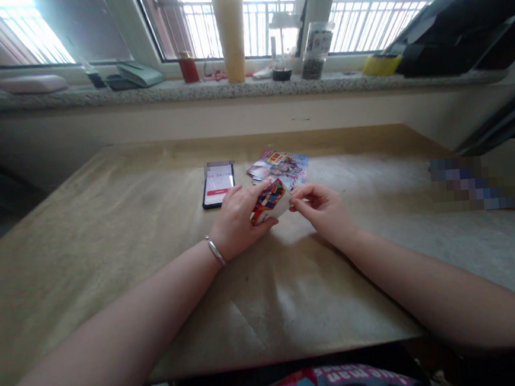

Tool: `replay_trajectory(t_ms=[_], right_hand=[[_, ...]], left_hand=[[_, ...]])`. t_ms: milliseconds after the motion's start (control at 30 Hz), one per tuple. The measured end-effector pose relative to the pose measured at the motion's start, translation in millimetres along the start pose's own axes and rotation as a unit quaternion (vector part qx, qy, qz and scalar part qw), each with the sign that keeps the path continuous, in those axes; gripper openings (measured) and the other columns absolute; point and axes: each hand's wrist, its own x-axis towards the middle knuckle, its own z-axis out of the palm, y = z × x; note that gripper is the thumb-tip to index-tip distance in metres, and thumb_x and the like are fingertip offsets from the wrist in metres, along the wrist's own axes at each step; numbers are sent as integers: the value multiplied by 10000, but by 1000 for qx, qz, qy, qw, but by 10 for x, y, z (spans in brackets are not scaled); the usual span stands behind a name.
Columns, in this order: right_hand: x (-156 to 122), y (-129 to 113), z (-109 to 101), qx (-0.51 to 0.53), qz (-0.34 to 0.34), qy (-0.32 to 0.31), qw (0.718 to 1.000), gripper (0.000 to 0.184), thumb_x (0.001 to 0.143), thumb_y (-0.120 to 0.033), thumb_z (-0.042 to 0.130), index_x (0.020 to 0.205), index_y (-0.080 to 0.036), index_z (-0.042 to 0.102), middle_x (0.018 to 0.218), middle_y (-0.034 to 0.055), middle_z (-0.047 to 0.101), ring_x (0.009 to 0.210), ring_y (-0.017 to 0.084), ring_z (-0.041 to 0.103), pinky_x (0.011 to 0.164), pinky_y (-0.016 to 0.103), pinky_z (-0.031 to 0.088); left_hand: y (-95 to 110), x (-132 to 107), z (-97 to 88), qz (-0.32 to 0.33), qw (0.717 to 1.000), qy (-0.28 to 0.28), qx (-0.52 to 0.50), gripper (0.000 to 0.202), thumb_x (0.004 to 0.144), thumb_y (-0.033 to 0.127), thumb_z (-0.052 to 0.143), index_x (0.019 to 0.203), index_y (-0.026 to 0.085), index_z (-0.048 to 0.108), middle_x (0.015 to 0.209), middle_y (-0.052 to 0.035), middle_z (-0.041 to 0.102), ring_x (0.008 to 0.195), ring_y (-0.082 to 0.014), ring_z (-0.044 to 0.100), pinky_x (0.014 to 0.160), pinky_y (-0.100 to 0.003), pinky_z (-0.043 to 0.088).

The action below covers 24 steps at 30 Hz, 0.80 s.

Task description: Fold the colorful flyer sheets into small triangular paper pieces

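Note:
My left hand [237,218], with a silver bracelet on the wrist, is closed around a small stack of colourful cards [269,201] held just above the table [109,240]. My right hand [323,208] pinches the right edge of the top card of that stack with thumb and fingertips. Just beyond the hands, a loose pile of similar picture cards [282,167] lies spread on the table. A smartphone [218,183] with a lit screen lies flat to the left of that pile, close to my left fingers.
The table is covered in brown paper. A blurred patch [471,185] lies at its right. The stone windowsill [143,95] behind carries a tall yellowish container [230,31], a red item [188,67], jars and a dark bag [458,28].

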Motion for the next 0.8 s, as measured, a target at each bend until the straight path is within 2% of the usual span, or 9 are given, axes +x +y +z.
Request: replay_trajectory(t_ms=[233, 433, 533, 667, 800], right_hand=[[-37, -100, 11, -60, -31, 22, 997, 113, 770, -320, 662, 764, -218, 614, 802, 18, 640, 747, 147, 608, 637, 296, 551], [-32, -58, 16, -61, -14, 10, 998, 134, 774, -347, 658, 800, -217, 638, 840, 22, 663, 723, 143, 619, 669, 315, 566], [-28, -74, 11, -74, -12, -8, 997, 139, 758, -338, 673, 817, -216, 641, 845, 28, 672, 715, 143, 622, 641, 305, 560], [-26, -120, 2, -98, -52, -32, 993, 100, 786, -317, 638, 758, -223, 619, 834, 28, 655, 786, 155, 618, 653, 301, 557], [-26, -117, -3, -102, -44, -14, 994, 135, 808, -329, 617, 742, -212, 603, 800, 25, 638, 735, 144, 600, 640, 296, 539]], left_hand=[[2, -4, 14, -14, 1000, 8, -3, 554, 787, 301, 645, 1292, 192, 442, 1140, -73, 636, 1082, -248, 568, 1027, -452, 361], [-6, -7, 25, -13, 1000, 24, -14, 374, 809, 278, 608, 1159, 176, 523, 1067, -63, 658, 997, -224, 593, 990, -430, 395], [-8, -4, 21, -3, 999, 30, -22, 346, 826, 267, 592, 1154, 176, 534, 1057, -63, 661, 983, -212, 598, 972, -409, 405], [3, 6, 1, 10, 999, 29, -27, 309, 844, 283, 577, 1137, 195, 535, 1045, -55, 662, 1001, -205, 591, 987, -407, 393], [9, 14, -9, 7, 1000, 10, -23, 375, 797, 342, 641, 1122, 199, 520, 1064, -71, 646, 1028, -226, 575, 993, -428, 395]])
